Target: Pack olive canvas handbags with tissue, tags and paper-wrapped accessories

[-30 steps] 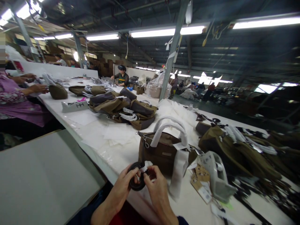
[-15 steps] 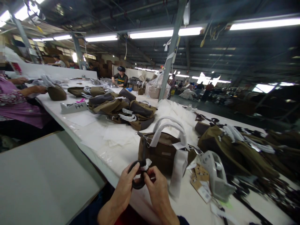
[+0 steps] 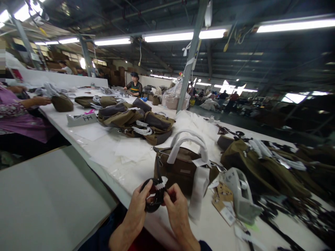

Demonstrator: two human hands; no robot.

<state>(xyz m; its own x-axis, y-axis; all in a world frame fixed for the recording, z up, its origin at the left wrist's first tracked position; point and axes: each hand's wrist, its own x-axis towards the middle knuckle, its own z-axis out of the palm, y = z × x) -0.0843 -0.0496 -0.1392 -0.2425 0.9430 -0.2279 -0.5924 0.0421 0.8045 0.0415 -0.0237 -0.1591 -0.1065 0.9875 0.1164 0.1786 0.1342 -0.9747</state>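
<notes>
A dark coiled strap [image 3: 152, 209] is held in front of me at the table's near edge. My left hand [image 3: 137, 205] grips its left side, thumb on top. My right hand [image 3: 176, 205] has its fingers pinched together at the coil's right side; they hide what lies between them. A small piece of white tape [image 3: 161, 184] with a jagged edge lies across the upper part of the coil. Right behind stands a brown handbag [image 3: 180, 170] with handles wrapped in white [image 3: 186, 136]. A white wrapped strip [image 3: 199, 190] hangs down its front.
To the right are a grey tape dispenser [image 3: 242, 200], brown card tags [image 3: 224, 204] and a heap of olive bags [image 3: 256, 167]. More bags [image 3: 136, 120] lie further back, beside white sheets [image 3: 132, 150]. A large open carton [image 3: 52, 198] stands at left. A co-worker's hand [image 3: 42, 101] touches a bag.
The white tape, sticking up from the coil before, now lies flatter across it. My right hand has shifted slightly right, and the coil has turned a little in my left hand.
</notes>
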